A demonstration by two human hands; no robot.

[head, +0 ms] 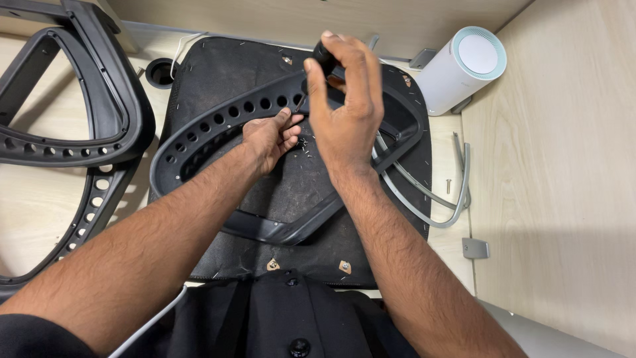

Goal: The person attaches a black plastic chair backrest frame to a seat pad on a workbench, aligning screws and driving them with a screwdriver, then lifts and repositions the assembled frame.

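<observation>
A black plastic chair frame (199, 136) with a row of round holes lies on a black fabric seat pad (291, 192). My right hand (344, 99) grips the black handle of a screwdriver (324, 56), its shaft angled down toward the frame. My left hand (271, 136) rests on the frame's inner edge, fingertips pinched at the screwdriver tip (299, 106). Several small screws (303, 144) lie on the pad just below the fingers.
A second black perforated chair frame (86, 113) lies at the left. A white cylindrical device (464, 69) stands at the back right. Curved grey metal rods (437, 199) and a loose screw (448, 185) lie by a wooden panel (556, 166) on the right.
</observation>
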